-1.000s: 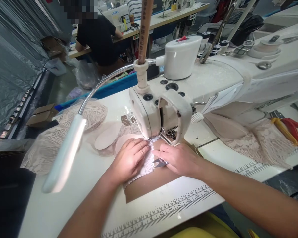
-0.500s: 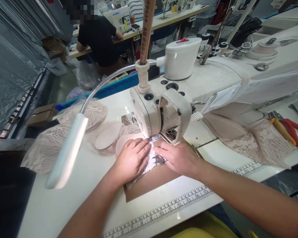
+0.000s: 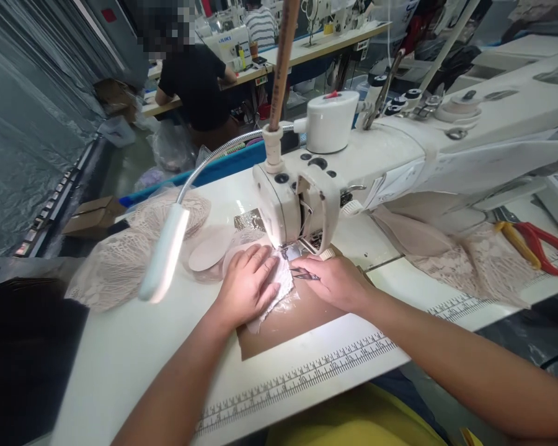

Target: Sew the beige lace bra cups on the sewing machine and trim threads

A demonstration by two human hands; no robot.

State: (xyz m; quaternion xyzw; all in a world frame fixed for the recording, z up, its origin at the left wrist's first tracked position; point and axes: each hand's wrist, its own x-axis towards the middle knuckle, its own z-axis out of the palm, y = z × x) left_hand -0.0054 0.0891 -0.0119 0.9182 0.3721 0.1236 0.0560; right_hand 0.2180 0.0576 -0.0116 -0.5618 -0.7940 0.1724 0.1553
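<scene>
My left hand (image 3: 250, 284) lies with its fingers stretched out on a piece of white lace fabric (image 3: 283, 280), just in front of the presser foot of the sewing machine (image 3: 275, 210). In my closed right hand (image 3: 341, 284) is a pair of thread snips (image 3: 305, 274), whose blades point left at the fabric's edge. The right fingertips are close to the needle area. Under both hands a brown sheet (image 3: 279, 337) covers part of the machine table. A beige bra cup (image 3: 208, 253) rests beyond my left hand, its lace partly under the machine head.
A lit lamp (image 3: 165, 254) on a bendy neck hangs at the left, over beige lace pieces (image 3: 105, 269). More beige lace (image 3: 486, 263) and red-and-yellow-handled scissors (image 3: 542, 248) lie at the right. A printed ruler (image 3: 307, 387) runs along the front edge. A co-worker (image 3: 193, 83) sits beyond.
The head view has shifted. My left thumb has spread from the fingers, uncovering more white fabric. My right hand has drawn slightly away from it, and the snips now lie flatter.
</scene>
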